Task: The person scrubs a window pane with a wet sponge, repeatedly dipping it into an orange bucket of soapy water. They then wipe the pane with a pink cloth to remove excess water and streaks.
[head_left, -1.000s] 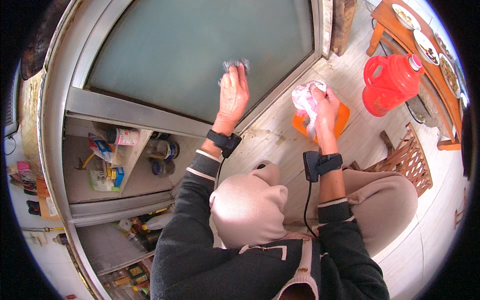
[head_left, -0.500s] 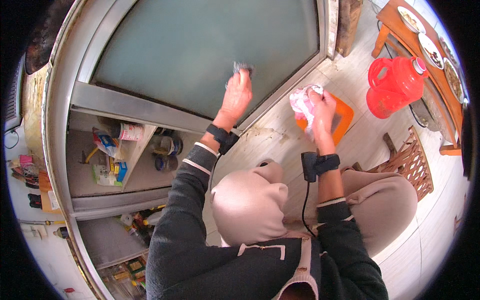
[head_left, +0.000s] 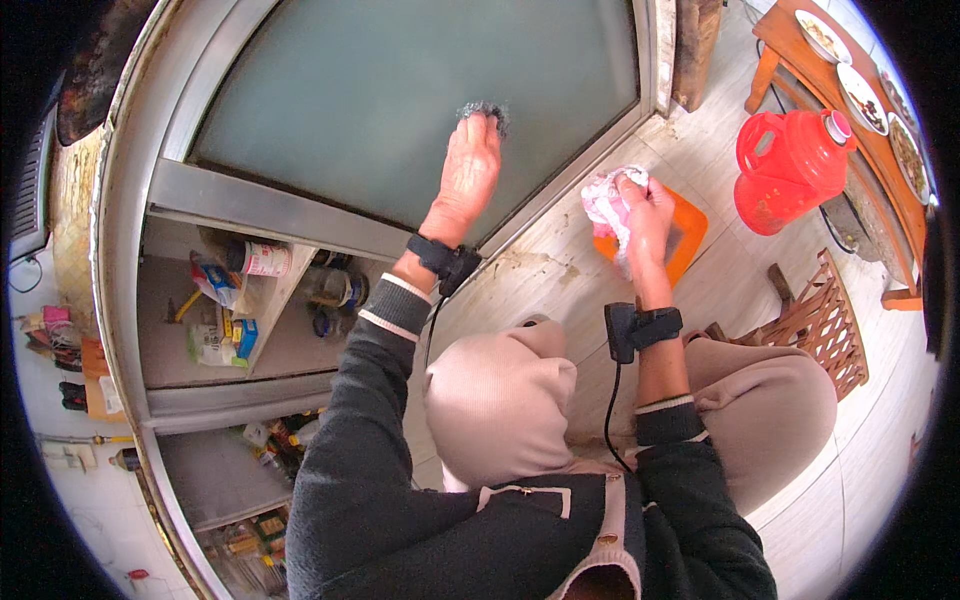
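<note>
My left hand (head_left: 467, 175) has its fingers closed on a silvery scouring pad (head_left: 487, 117), which is pressed to the frosted glass pane (head_left: 380, 75) of an aluminium-framed cabinet door (head_left: 210, 205). To the right, my right hand (head_left: 648, 215) grips a crumpled pink-and-white cloth (head_left: 605, 200). Just behind and below that cloth is an orange plastic container (head_left: 688, 240) on the pale tiled floor (head_left: 515, 285), partly hidden by the hand.
A red thermos jug (head_left: 800, 175) stands at the right beside a wooden table (head_left: 778, 42) bearing plates of food (head_left: 862, 95). A slatted brown rack (head_left: 830, 320) lies below it. Open cabinet shelves (head_left: 200, 360) with packets (head_left: 225, 340) and jars (head_left: 330, 288) are at the lower left.
My left hand and the pad have shifted a little up the glass since half a second ago. My right hand with the cloth has stayed almost in place.
</note>
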The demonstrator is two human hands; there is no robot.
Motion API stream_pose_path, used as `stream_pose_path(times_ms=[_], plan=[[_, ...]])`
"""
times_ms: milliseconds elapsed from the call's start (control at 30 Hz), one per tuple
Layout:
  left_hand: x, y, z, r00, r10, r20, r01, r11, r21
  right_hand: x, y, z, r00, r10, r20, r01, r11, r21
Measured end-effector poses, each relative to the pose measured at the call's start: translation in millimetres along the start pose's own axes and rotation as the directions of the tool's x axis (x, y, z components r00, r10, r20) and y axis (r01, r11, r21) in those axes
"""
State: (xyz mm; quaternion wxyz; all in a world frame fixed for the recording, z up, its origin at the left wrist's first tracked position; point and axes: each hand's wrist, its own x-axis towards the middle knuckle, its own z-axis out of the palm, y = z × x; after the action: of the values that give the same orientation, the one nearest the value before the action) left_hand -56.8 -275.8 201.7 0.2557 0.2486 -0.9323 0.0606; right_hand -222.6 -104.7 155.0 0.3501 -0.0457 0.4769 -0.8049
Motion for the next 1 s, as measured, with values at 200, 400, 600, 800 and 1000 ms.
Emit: stream_pose_path(times_ms=[200,400,600,800,1000], plan=[[-0.8,-3.9,1.8,0.995,0.068,0.072,-0.074,0.994,0.082,-4.6,-4.8,0.0,0.998,0.042,0.041,-0.044,0.998,0.047],[1.5,-5.5,0.0,0.992,0.124,0.007,-0.124,0.991,0.055,-8.3,-5.5,1.8,0.996,0.063,0.068,-0.067,0.996,0.055],[3.3,0.5,-7.7,1.0,-0.022,0.005,0.022,0.997,-0.073,-9.0,-3.1,1.4,0.991,0.106,0.079,-0.108,0.994,0.021],[7.6,-3.0,-7.1,0.995,0.088,0.04,-0.092,0.991,0.093,-9.0,-3.3,3.6,0.99,0.104,0.1,-0.106,0.994,0.013],[-18.4,-5.6,21.2,0.978,0.069,0.199,-0.087,0.993,0.081,-5.0,2.0,7.5,0.994,0.096,0.053,-0.1,0.991,0.086]])
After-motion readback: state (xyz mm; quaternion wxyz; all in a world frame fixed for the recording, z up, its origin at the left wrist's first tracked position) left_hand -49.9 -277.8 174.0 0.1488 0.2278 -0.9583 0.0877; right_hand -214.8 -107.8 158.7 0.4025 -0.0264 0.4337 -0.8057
